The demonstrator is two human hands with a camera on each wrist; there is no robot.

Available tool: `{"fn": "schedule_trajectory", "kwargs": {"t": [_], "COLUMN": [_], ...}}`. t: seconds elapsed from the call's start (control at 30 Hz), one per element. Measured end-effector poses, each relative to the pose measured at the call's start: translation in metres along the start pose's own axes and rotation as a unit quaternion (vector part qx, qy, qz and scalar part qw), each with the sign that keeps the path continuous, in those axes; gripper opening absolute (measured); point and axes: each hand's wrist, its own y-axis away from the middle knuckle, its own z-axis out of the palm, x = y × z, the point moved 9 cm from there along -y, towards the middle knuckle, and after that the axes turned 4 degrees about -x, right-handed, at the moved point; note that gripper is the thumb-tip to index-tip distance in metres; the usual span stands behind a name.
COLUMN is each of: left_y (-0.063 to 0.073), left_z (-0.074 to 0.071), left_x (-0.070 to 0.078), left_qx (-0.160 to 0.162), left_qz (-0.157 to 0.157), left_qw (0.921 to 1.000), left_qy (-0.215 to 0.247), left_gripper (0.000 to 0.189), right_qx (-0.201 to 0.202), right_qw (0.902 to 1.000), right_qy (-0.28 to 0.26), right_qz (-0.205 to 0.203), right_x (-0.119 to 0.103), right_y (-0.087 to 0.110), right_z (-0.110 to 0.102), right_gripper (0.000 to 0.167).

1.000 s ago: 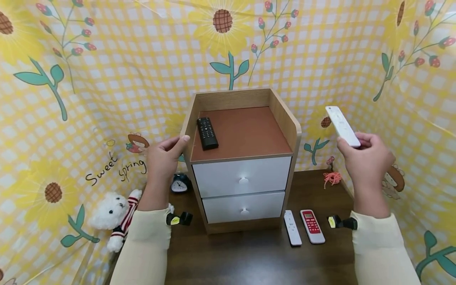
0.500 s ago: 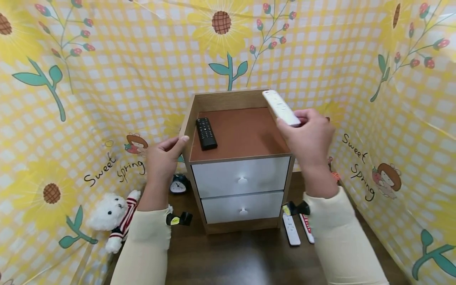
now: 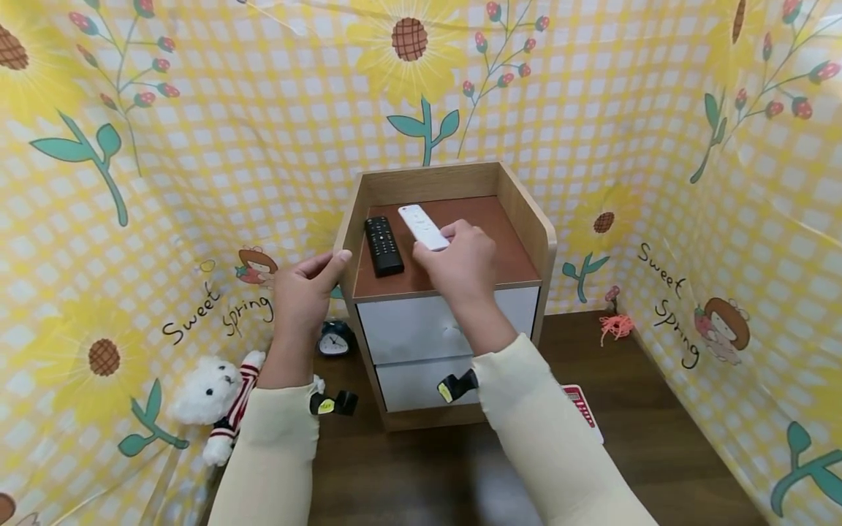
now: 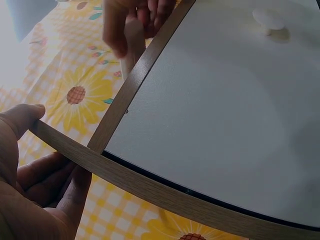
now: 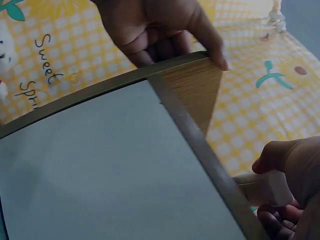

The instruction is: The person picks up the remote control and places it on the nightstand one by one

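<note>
My left hand [image 3: 302, 288] pinches the left side panel [image 4: 70, 146] of a small wooden cabinet [image 3: 526, 212] with two white drawers. In the left wrist view the thumb lies at the panel's edge with fingers behind it. My right hand [image 3: 463, 263] holds a white remote control [image 3: 422, 226] by its near end, between thumb and fingers. This remote is over the brown cabinet top, tilted slightly, right of a black remote control [image 3: 384, 246] lying there. In the right wrist view the cabinet's front edge partly covers the white remote [image 5: 272, 187].
On the dark wooden surface [image 3: 658, 431], a red-and-white remote [image 3: 582, 409] is partly behind my right sleeve. A small clock [image 3: 334, 340] and white plush bear [image 3: 209, 391] are at left. Orange cord [image 3: 616, 327] lies back right. Patterned cloth [image 3: 263, 109] surrounds everything.
My right hand has carried the white remote leftward from the right side to over the cabinet top. Its forearm now hides the other white remote below. The left hand has stayed on the panel.
</note>
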Motion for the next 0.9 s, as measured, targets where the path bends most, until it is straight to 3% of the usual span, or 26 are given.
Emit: {"fn": "schedule_trajectory", "kwargs": {"t": [0.33, 0.67, 0.9], "left_y": [-0.001, -0.003, -0.001], "left_z": [0.001, 0.001, 0.002], "left_x": [-0.002, 0.004, -0.001], "left_qx": [-0.002, 0.002, 0.002], "left_qz": [0.000, 0.011, -0.001], "left_qw": [1.0000, 0.9999, 1.0000], "left_qy": [0.001, -0.005, 0.003], "left_gripper": [0.059, 0.058, 0.058], "right_qx": [-0.018, -0.035, -0.059], "right_qw": [0.9966, 0.9905, 0.9838], "right_qy": [0.080, 0.131, 0.168], "right_qz": [-0.008, -0.025, -0.018], "right_x": [-0.003, -0.006, -0.004], "right_y": [-0.007, -0.011, -0.012], "right_z": [0.029, 0.032, 0.036], "right_gripper": [0.044, 0.041, 0.053]}}
